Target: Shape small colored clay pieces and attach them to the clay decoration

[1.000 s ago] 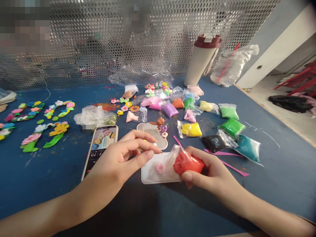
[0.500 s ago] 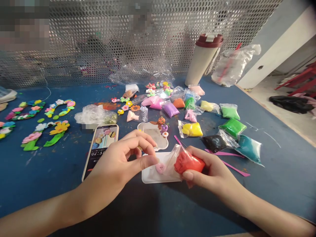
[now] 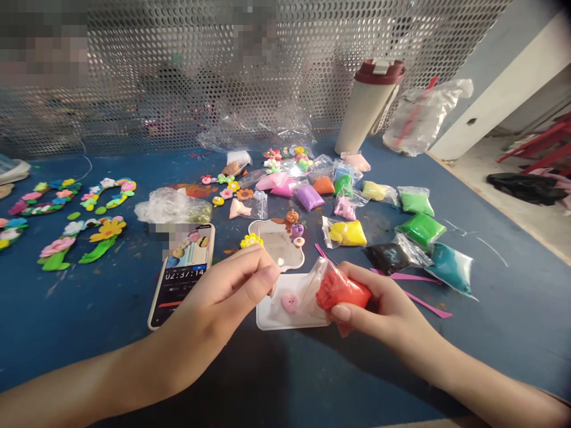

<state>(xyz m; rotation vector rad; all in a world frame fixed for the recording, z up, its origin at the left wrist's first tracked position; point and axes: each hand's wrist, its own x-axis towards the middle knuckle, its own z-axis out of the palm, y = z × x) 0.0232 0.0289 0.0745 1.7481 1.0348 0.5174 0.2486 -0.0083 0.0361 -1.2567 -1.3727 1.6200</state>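
Note:
My right hand (image 3: 372, 306) grips a clear bag of red modelling clay (image 3: 341, 291), its open end pointing left over a white board (image 3: 267, 321). On the board lies a small pink clay button shape (image 3: 289, 303). My left hand (image 3: 236, 285) hovers at the board's left edge with thumb and fingers pinched together; whatever sits between the fingertips is too small or hidden to make out. Just behind it is a frame-shaped mirror (image 3: 279, 244) trimmed with a yellow clay flower (image 3: 252, 240), an orange pumpkin (image 3: 292, 217) and a purple figure (image 3: 297, 230).
Left of the board, a phone (image 3: 187, 267) shows a timer, partly behind my left hand. Bags of coloured clay, such as yellow (image 3: 348, 233) and black (image 3: 390, 257), spread rightward. Pink tools (image 3: 428, 304) lie beyond my right hand. A tumbler (image 3: 368, 110) stands near the mesh panel (image 3: 178, 89).
My left hand has drawn back a little to the left from the bag's mouth, and its fingers have curled into a tighter pinch. The yellow flower now shows. My right hand stays almost still.

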